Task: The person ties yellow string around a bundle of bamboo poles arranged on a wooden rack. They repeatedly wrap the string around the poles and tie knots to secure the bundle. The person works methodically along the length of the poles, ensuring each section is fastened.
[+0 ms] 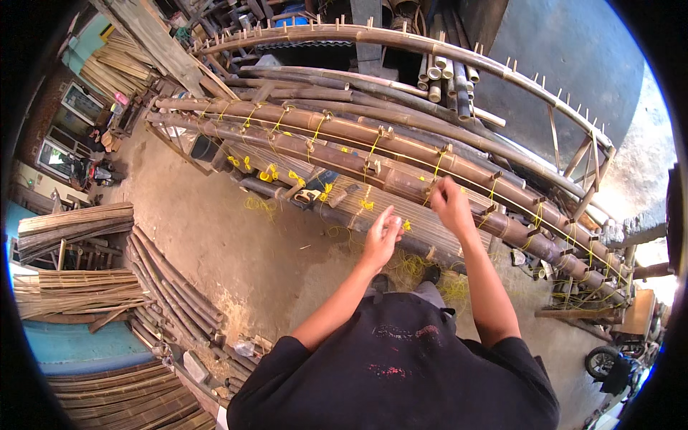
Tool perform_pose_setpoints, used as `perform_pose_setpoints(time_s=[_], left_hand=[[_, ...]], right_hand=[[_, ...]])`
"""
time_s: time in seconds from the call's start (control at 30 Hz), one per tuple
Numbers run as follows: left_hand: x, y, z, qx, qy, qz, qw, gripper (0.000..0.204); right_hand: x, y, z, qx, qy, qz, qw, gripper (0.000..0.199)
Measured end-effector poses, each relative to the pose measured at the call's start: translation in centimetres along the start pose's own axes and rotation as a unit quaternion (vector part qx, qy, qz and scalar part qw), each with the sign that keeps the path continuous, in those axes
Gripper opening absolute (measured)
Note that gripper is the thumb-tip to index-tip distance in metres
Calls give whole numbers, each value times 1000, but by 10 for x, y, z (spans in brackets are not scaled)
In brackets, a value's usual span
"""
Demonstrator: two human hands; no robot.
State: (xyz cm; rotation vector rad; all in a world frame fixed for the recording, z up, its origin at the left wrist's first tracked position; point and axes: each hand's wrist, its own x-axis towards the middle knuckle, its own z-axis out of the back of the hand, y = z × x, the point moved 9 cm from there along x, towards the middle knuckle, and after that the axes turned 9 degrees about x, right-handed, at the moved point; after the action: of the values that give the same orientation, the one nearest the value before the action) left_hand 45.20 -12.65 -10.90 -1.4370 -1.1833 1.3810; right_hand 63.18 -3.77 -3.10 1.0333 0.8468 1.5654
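My right hand (450, 206) is raised against the lower brown bamboo pole (398, 183). Its fingers are pinched together where a strand of yellow twine (438, 162) runs down from the pole above. To its left and a little nearer to me, my left hand (382, 240) hovers over a mat of thin slats (401, 206). Its fingers curl in toward the thumb; whatever they hold, if anything, is too small to make out. Short pegs stick out along both poles, with twine looped around them. Small yellow twine bundles (367, 205) hang along the mat.
Behind the poles, a curved bamboo rail (373, 34) carries upright pegs. Cut bamboo tubes (446, 72) are stacked beyond. Loose twine (412, 266) tangles near my feet. Long poles (172, 279) and slat stacks (75, 228) lie on the left. A motorbike wheel (600, 363) shows at lower right.
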Motion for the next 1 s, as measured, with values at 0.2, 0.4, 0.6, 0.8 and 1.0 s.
perform_pose_setpoints(time_s=[0.2, 0.4, 0.6, 0.8, 1.0], left_hand=[[4, 1, -73, -69, 227, 22, 971, 31], [-13, 27, -143, 86, 323, 33, 942, 24], [-11, 52, -237, 115, 360, -5, 926, 20], [-46, 60, -360, 137, 406, -22, 903, 22], [-72, 107, -411, 209, 397, 14, 894, 22]], right_hand=[[-81, 4, 4, 46, 41, -144, 988, 13], [-136, -59, 73, 165, -22, -110, 980, 13], [-179, -82, 132, 531, -161, -154, 817, 17], [-236, -107, 274, 324, -204, -147, 912, 48], [-293, -151, 520, 36, -454, -131, 880, 30]])
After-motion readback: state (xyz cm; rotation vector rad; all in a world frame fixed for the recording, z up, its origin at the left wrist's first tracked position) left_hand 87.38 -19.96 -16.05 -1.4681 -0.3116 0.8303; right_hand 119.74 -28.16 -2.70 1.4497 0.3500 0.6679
